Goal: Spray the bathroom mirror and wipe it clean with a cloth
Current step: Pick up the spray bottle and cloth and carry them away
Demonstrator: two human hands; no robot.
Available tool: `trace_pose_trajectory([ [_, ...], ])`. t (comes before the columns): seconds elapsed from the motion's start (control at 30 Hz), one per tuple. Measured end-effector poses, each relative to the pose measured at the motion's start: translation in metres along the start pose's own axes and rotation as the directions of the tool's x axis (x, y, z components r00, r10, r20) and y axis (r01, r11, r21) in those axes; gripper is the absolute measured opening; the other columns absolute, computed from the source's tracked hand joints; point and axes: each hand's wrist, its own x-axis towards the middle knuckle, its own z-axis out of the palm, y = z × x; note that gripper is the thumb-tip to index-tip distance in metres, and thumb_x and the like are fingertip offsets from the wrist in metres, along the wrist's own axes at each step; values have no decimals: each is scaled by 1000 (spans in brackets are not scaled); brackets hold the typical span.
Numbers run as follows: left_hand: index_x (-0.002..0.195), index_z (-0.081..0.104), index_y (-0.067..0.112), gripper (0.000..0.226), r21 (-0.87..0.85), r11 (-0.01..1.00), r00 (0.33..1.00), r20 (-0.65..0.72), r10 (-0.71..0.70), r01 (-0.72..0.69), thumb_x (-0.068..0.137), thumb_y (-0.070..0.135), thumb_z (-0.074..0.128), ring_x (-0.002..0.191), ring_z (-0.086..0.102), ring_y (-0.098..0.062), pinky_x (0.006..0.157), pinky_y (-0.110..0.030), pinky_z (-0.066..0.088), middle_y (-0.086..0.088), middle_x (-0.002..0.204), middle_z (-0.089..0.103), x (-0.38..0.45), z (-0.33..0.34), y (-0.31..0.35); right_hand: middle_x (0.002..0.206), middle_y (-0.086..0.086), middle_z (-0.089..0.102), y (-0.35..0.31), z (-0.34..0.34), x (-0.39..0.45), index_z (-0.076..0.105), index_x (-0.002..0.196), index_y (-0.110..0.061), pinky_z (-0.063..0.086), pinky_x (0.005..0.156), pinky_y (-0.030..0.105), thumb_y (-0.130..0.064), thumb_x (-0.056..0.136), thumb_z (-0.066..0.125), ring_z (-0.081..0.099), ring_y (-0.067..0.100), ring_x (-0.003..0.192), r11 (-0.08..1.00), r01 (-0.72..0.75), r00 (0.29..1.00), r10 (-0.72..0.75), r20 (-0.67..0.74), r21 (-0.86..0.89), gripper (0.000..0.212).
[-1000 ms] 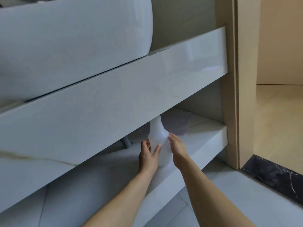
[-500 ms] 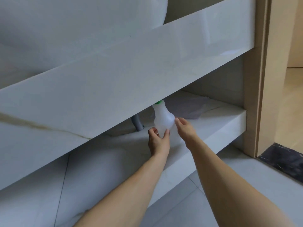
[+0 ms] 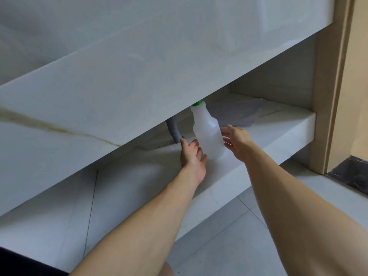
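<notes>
A translucent white spray bottle (image 3: 208, 132) with a green top (image 3: 197, 103) stands on the lower vanity shelf (image 3: 268, 132), its head hidden behind the countertop's front panel. My left hand (image 3: 192, 156) is at the bottle's lower left, fingers spread, fingertips against its base. To the bottle's right is my right hand (image 3: 237, 140), open with its fingers apart beside the bottle's side. A pale lilac cloth (image 3: 241, 112) lies flat on the shelf behind the bottle, to the right. The mirror is out of view.
The marble countertop front (image 3: 139, 72) overhangs the shelf closely. A grey drain pipe (image 3: 173, 130) drops to the shelf just left of my left hand. A beige door frame (image 3: 328, 86) stands at the right, with a dark threshold (image 3: 352, 174) beyond.
Both hands wrapped the bottle before; now their fingers have spread off it. The view has dropped lower, showing more of the shelf, the green top and the cloth.
</notes>
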Motion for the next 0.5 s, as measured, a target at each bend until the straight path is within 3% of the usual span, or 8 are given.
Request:
trace_pose_trajectory([
  [0.13,152,36,12,74,-33,999,999,32,-33,34,101,63,19,150,25,-18,124,-41,15,-1,160,33,-2,-2,3,140,6,58,3,-1,-1,63,129,-5,36,115,36,-30,108,30,47,23,135,998,9,999,-12,51,57,46],
  [0.23,153,34,11,72,-96,995,1000,-5,-15,14,102,60,22,151,23,-21,124,-42,16,-3,161,30,-7,-4,6,143,3,55,2,-2,-7,60,133,-7,36,107,31,-28,108,33,42,19,138,992,16,998,-23,55,122,43],
  [0.37,138,53,4,66,-129,986,982,-170,82,-105,103,55,28,135,49,-26,113,-44,39,-12,144,53,-19,-10,1,150,2,49,3,-16,-16,51,142,-8,35,114,38,-32,108,36,41,23,141,969,17,999,-27,37,248,45],
  [0.5,123,61,8,59,-53,989,987,-93,130,-135,104,52,26,120,59,-21,107,-42,46,-7,129,63,-29,2,-8,150,2,48,2,-44,-29,51,143,-15,34,116,42,-38,109,28,40,24,142,951,50,998,-55,8,306,47],
])
